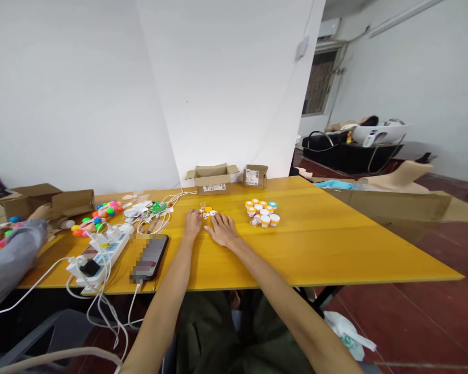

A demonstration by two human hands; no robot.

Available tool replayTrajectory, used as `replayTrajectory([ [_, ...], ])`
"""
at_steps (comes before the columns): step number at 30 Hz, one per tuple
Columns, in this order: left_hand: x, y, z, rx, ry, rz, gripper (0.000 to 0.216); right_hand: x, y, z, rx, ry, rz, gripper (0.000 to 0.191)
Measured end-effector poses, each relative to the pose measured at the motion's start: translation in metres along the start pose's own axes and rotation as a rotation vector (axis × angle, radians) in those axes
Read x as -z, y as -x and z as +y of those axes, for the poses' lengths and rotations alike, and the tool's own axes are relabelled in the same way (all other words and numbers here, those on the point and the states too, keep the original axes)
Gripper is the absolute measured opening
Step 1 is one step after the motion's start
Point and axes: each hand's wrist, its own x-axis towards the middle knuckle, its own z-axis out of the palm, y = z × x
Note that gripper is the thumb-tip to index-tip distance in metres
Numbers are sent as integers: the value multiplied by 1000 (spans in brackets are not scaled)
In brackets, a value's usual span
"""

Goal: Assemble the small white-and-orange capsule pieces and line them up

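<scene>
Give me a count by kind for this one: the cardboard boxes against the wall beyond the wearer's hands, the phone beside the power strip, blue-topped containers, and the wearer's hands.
Cardboard boxes: 2
Phone: 1
Blue-topped container: 1
Wearer's hands: 2
Total: 6

A yellow-brown table (335, 244) is loaded mostly toward its left. Along the wall, an open cardboard box (212, 182) and a smaller cardboard box (253, 177) are set. Lidded tubs (263, 212) are clustered near the middle, with small white and orange pieces (208, 211) scattered to their left. Farther left, a phone (156, 254), a power strip (119, 240), white cables (164, 223) and bright balls (111, 211) are spread.
</scene>
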Motion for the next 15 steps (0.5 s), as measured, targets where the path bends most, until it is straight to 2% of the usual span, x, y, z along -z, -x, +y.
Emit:
replayTrajectory([
  [4,-1,5,11,-57,-35,26,29,-5,2,3,29,-13,69,60],
  [7,-5,9,21,-88,-108,-17,37,-9,10,7,61,-22,138,56],
  [15,-12,8,36,112,-247,-227,52,-11,36,11,62,-23,162,51],
])
